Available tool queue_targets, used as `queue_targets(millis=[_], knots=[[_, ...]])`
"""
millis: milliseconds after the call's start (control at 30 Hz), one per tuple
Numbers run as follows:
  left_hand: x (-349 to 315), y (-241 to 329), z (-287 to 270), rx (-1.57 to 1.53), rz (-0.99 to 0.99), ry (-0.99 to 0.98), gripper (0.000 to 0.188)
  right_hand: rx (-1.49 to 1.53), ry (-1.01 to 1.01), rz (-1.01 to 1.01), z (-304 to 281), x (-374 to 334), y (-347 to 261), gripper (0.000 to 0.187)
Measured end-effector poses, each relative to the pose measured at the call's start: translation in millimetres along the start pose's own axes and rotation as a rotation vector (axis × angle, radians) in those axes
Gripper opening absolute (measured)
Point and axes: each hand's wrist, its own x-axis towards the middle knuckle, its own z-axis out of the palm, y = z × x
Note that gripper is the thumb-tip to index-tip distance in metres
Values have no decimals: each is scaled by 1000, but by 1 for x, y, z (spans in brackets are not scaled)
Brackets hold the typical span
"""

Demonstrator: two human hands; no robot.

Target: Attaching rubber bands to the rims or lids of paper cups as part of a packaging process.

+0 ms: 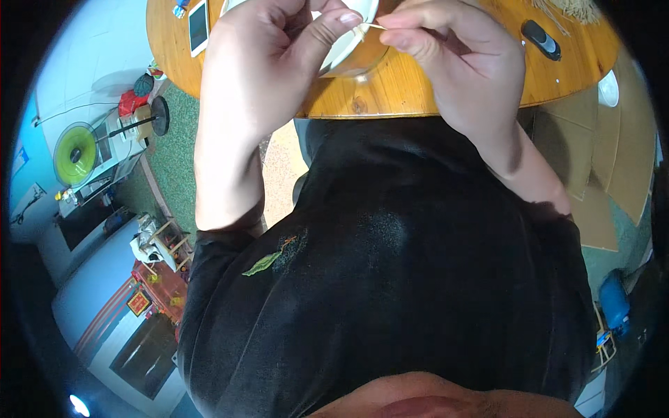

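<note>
Both hands meet over a white bowl (346,47) at the near side of a round wooden table (397,101). My left hand (259,63) is closed in a pinch, its thumb pressed on one end of a thin pale strand (373,26). The other end sits between the thumb and forefinger of my right hand (470,59), also closed. A small pale bit hangs by the left thumb tip. What the strand is made of is too small to tell. My left hand hides part of the bowl, whose inside barely shows.
Left of the bowl lies a white phone (199,29). A black handheld device (541,40) rests on the right, near a heap of pale stringy strands (575,10) at the far edge. A green fan (75,155) stands left; flattened cardboard (585,167) covers floor at right.
</note>
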Motion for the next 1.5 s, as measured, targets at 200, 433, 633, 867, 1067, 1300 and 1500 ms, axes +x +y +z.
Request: queue_targets(millis=[200, 433, 633, 867, 1067, 1300, 1500], knots=[[-2, 3, 0, 60, -29, 43, 22, -27, -64, 82, -2, -6, 0, 12], [-6, -2, -1, -21, 59, 93, 29, -99, -224, -236, -11, -10, 30, 17], [-4, -10, -3, -108, -47, 80, 31, -373, -232, -527, -3, -9, 22, 20], [-2, -5, -4, -15, -10, 79, 31, -310, -246, -571, -2, -10, 28, 14], [-4, 5, 2, 204, 65, 96, 27, -104, -292, -443, -7, -14, 33, 15], [-7, 5, 6, 247, 114, 35, 22, 219, -211, -16, -7, -18, 32, 17], [-20, 0, 9, -195, 186, 134, 11, 525, -13, 450, -2, -12, 3, 12]])
